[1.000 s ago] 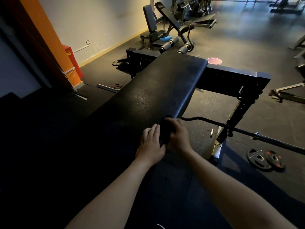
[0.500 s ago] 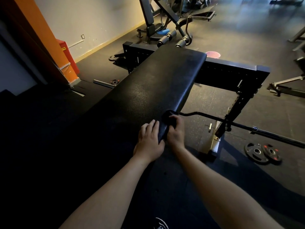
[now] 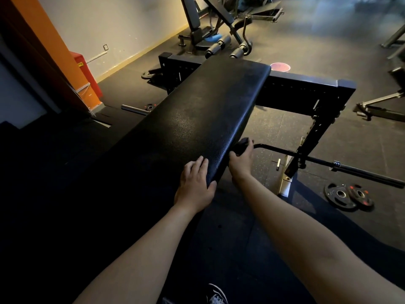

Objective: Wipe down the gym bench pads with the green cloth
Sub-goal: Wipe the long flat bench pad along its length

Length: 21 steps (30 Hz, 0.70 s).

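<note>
A long black bench pad is seen in a dim gym. The left hand is laid flat on top of the bench pad, near its close end and by its right edge. Its fingers are kept straight and nothing is held in it. Its thumb is tucked against the close end of the bench pad.

The right hand is seen just off the right edge of the bench pad, a little further along than the left hand. A dark, bunched-up cloth is gripped tight in it, with the fingers curled round it. The cloth is pushed against the right side of the bench pad. Its colour cannot be told in this low light.

To the right of the bench pad, a thin black bar is seen low down, and one end of it is close to the cloth. Two weight plates are left on the floor further to the right. A black metal frame is set across behind the far end of the bench pad. A pink round thing is seen on the floor just past that frame.

To the left of the bench pad, an orange post and a red box are seen by the wall. A shoe is seen below the close end.
</note>
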### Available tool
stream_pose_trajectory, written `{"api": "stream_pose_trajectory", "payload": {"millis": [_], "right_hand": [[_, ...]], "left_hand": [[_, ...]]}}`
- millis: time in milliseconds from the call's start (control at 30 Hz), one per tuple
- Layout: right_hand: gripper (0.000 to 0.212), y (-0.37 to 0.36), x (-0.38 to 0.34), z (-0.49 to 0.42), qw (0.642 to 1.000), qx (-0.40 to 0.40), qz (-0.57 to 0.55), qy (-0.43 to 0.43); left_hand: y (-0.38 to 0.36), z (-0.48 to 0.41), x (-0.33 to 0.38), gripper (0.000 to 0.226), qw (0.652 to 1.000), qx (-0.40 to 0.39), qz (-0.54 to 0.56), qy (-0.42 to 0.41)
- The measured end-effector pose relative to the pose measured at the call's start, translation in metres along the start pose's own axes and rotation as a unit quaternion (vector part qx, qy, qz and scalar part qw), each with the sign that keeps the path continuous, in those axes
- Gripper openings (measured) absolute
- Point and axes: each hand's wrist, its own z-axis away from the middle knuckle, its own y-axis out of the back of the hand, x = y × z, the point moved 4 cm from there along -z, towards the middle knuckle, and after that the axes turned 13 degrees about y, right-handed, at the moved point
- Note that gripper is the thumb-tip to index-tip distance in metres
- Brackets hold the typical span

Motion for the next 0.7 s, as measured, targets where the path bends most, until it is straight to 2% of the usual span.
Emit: {"api": "stream_pose_trajectory", "payload": {"millis": [67, 133, 300, 500, 633, 700], "right_hand": [[0.053, -0.009, 0.01, 0.006, 0.998, -0.035, -0.03, -0.035], [0.045, -0.013, 0.014, 0.019, 0.998, -0.045, -0.029, -0.024], [0.048, -0.006, 0.003, 0.046, 1.0, -0.01, -0.004, 0.021], [0.049, -0.003, -0.006, 0.097, 0.999, -0.026, -0.013, 0.037], [0.05, 0.004, -0.007, 0.128, 0.99, -0.095, 0.015, 0.106], [0.051, 0.009, -0.01, 0.141, 0.974, -0.148, 0.046, 0.168]], "left_hand": [[-0.001, -0.001, 0.0, 0.074, 1.0, 0.006, -0.008, 0.0], [-0.003, -0.002, 0.0, 0.074, 1.0, 0.011, -0.016, 0.002], [-0.002, -0.001, 0.002, 0.074, 1.0, 0.012, -0.026, 0.002], [0.002, 0.003, 0.006, 0.074, 1.0, -0.022, -0.018, 0.007], [0.012, 0.009, 0.005, 0.08, 0.996, -0.085, 0.032, 0.013], [0.019, 0.02, 0.002, 0.08, 0.997, -0.075, 0.023, 0.016]]}}
